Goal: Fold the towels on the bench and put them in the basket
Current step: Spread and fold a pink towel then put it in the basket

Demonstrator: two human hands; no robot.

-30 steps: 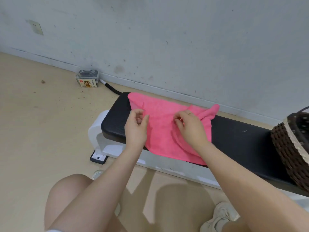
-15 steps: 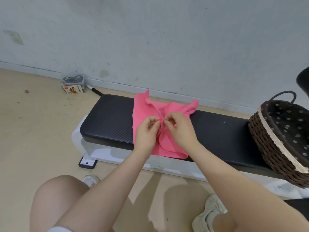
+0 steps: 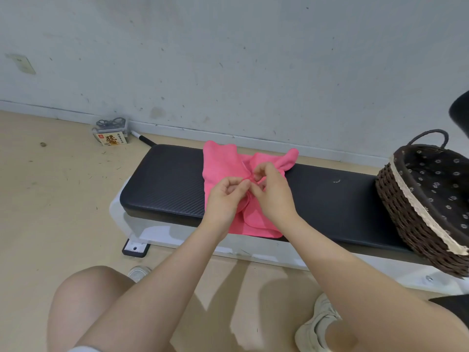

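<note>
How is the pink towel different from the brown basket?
The pink towel is soft, bunched cloth pinched by the left hand and right hand; the brown woven basket is stiff and untouched. The towel is mid-bench; the basket stands at its right end. Both rest on the black padded bench.

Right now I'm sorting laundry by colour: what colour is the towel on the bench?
Bright pink, plain, no pattern: the towel, seen in the head view.

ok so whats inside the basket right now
The basket shows only its dark flower-print lining and no towel. Its right part runs out of frame, so that part cannot be checked. The pink towel is on the bench.
</note>
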